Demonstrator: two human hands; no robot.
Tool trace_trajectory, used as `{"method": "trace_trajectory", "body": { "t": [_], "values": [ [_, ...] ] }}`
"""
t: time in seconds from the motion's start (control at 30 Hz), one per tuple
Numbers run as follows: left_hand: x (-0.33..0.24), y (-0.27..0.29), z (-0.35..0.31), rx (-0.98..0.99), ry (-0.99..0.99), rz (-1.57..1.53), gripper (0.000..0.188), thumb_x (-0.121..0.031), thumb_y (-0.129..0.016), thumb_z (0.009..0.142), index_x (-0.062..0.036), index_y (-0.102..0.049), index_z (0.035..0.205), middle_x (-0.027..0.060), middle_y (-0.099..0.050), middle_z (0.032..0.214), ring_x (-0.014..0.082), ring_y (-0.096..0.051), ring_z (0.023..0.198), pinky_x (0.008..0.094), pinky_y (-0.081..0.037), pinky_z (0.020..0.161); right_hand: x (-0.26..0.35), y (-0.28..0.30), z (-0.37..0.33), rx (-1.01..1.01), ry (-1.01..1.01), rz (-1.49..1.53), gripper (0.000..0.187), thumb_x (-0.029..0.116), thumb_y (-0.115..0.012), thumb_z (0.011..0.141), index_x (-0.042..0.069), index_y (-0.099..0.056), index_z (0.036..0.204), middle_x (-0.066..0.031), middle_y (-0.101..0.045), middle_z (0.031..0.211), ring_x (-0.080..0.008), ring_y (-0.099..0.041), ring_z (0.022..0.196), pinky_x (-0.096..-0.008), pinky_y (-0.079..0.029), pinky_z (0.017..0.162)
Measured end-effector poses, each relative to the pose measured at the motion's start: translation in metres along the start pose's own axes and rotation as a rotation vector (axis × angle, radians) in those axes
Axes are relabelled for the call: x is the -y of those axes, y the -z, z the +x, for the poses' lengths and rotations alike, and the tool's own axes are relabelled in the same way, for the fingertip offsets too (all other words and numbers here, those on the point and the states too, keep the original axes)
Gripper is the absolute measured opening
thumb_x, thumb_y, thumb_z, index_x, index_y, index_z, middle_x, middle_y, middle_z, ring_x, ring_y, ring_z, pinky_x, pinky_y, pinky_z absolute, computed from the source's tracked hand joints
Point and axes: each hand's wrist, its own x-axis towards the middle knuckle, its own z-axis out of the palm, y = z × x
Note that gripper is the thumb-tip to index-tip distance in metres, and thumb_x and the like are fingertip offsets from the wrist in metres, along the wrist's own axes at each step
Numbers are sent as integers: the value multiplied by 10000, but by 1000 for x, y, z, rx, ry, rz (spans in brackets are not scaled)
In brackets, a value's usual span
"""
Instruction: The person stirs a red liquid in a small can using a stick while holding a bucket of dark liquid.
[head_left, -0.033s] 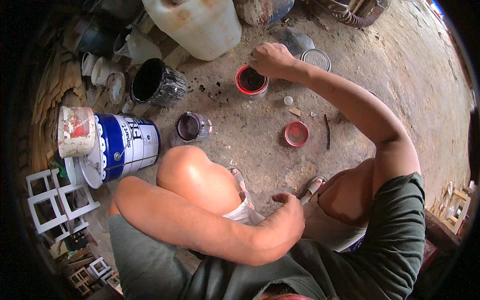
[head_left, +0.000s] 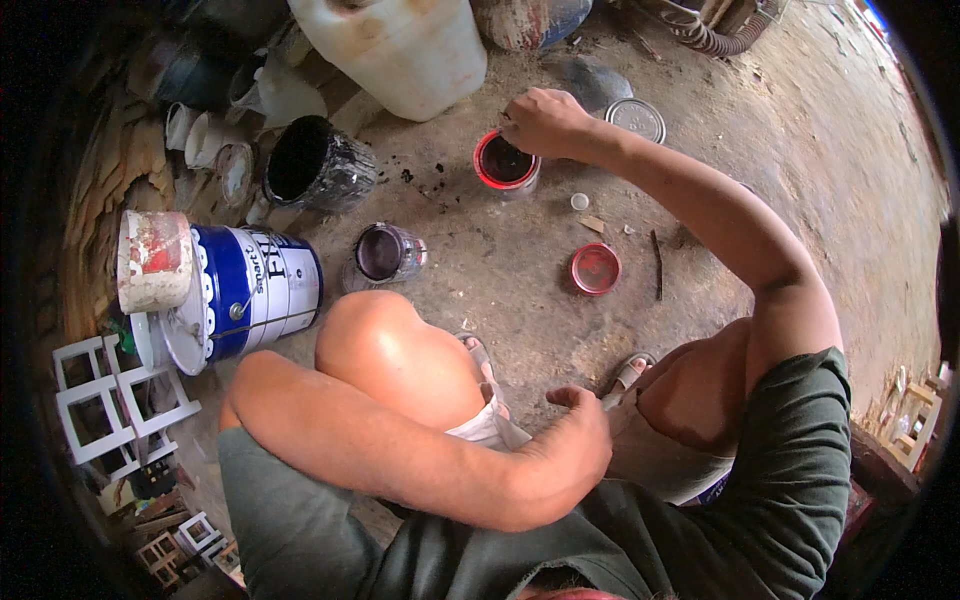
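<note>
My right hand [head_left: 548, 122] reaches over the far side of a small paint can [head_left: 507, 160] with a red rim and dark paint inside. Its fingers are bent together at the rim; whatever they grip there is hidden. My left hand [head_left: 578, 440] rests in front of my body, above my lap. Its thumb shows, but the other fingers are mostly turned out of sight. On the floor nearer me lies a round red lid [head_left: 595, 270], with a thin dark stick [head_left: 657, 265] beside it. A grey metal lid [head_left: 636, 121] lies just right of my right wrist.
Leftward stand an open can of purplish paint [head_left: 380, 252], a black-smeared bucket [head_left: 345, 168] and a blue-and-white pail [head_left: 270, 285] with a stained tub [head_left: 155, 260] against it. A large whitish plastic container [head_left: 400, 60] is at the back. White frames [head_left: 120, 405] lie far left.
</note>
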Motion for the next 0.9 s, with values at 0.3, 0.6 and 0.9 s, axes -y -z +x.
{"method": "trace_trajectory", "body": {
  "t": [0.3, 0.6, 0.9],
  "values": [
    [-5, -9, 2, -44, 18, -4, 321, -208, -578, 849, -38, -710, 1087, 125, -688, 1015, 281, -626, 896, 466, -485, 748, -7, -6, -1, -150, -229, 176, 347, 343, -582, 853, 34, -708, 948, -228, -693, 931, -408, -671, 940, -471, -544, 840],
    [4, 3, -6, 39, -46, 45, 301, -181, -570, 856, -47, -711, 1086, 123, -685, 1016, 282, -622, 893, 456, -486, 762, -3, -6, 1, -122, -65, -40, 254, 253, -563, 893, 49, -714, 899, -180, -706, 919, -347, -701, 904, -459, -576, 748],
    [-5, -12, 3, -87, 90, 3, 273, -236, -530, 871, -41, -670, 1001, 90, -638, 871, 246, -591, 817, 400, -439, 782, -8, -9, 0, -97, -19, 49, 361, 374, -604, 877, 23, -685, 896, -212, -675, 901, -396, -662, 895, -482, -539, 752]
  ]
}}
